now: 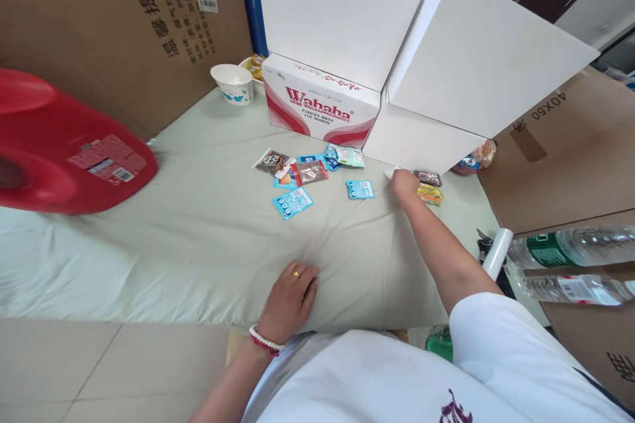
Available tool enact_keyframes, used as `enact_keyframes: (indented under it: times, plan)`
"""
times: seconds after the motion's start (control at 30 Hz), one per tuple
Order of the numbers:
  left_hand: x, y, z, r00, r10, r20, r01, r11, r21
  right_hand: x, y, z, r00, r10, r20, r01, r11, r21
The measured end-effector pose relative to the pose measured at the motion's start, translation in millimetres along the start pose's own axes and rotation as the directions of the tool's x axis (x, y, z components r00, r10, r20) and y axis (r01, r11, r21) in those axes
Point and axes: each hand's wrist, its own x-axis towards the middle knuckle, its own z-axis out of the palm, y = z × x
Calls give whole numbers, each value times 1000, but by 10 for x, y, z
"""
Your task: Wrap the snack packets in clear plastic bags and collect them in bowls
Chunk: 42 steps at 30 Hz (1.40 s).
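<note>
My left hand rests on the pale green cloth, fingers relaxed and slightly bent, holding nothing. Stretched out to the right, my right hand is closed beside the white box, its fingers mostly hidden. A pale edge of something sticks out at its left side. Just right of that hand lie a dark brown packet and a yellow packet. A small blue packet lies alone to its left. Farther left is a loose group: a blue packet, a red-edged packet, a black packet and a pale green packet.
A Wahaba-printed carton and tall white panels stand behind the packets. At the back left is a white bowl. A big red jug occupies the left. Clear plastic bottles and a white roll are at right.
</note>
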Motion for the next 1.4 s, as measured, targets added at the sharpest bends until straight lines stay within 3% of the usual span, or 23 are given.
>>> enact_keyframes:
  times: [0.1,0.2,0.27,0.33,0.43,0.5,0.57,0.67,0.8,0.83,0.9,0.93,0.97,1.0,1.07,1.13,1.17,1.2,1.23,1.33,1.4]
  plan:
    - [-20,-2,-13,994,-77,-73,71,994,-87,-324,-189,86,993,-113,13,109,977,181]
    - [-24,43,-25,935,-307,-175,258,931,-257,-968,-286,312,966,-232,109,152,861,486]
    - [18,110,-10,869,-461,-182,358,837,-414,-1462,-291,471,904,-332,268,-63,517,854]
    - [110,178,34,832,-541,-126,384,724,-573,-1883,-274,589,814,-421,400,-315,258,913]
    - [276,226,127,850,-527,-15,365,609,-704,-2233,-264,668,714,-482,507,-512,134,848]
    - [347,216,167,865,-502,23,344,559,-754,-2270,-253,657,691,-488,533,-561,103,822]
    - [369,183,166,853,-518,60,346,477,-808,-2201,-201,610,696,-472,541,-583,69,810]
    - [343,117,106,798,-587,135,388,330,-861,-2033,-51,532,702,-442,559,-604,46,795]
    - [286,70,41,730,-657,189,385,168,-908,-1896,89,542,689,-445,572,-592,111,799]
    - [275,71,34,721,-661,209,389,136,-911,-1887,92,559,718,-423,553,-553,136,822]
    - [258,91,23,717,-659,228,399,120,-909,-1904,68,581,856,-306,418,-378,183,908]
    - [254,109,15,724,-654,218,399,139,-906,-1929,48,579,927,-231,297,-250,210,945]
    - [253,131,4,737,-645,200,393,169,-904,-1963,25,567,970,-182,163,-116,245,962]
    - [254,157,-9,755,-629,185,389,203,-899,-2003,-1,547,982,-184,47,8,284,959]
    - [263,211,-39,796,-577,184,393,260,-882,-2089,-61,501,931,-362,-53,190,353,916]
    - [275,252,-60,823,-535,191,395,298,-869,-2156,-126,474,788,-615,-26,323,378,868]
    - [279,262,-65,826,-532,187,396,312,-864,-2175,-154,471,719,-695,-12,375,373,848]
    - [281,262,-64,821,-544,176,396,319,-861,-2183,-172,473,679,-734,-20,415,361,835]
    - [282,252,-61,807,-567,163,397,318,-861,-2183,-175,476,667,-743,-44,442,348,827]
    - [271,183,-52,732,-669,126,395,267,-879,-2157,-64,457,731,-663,-162,469,317,824]
    - [264,130,-63,679,-726,108,362,204,-910,-2136,109,415,750,-624,-219,486,295,822]
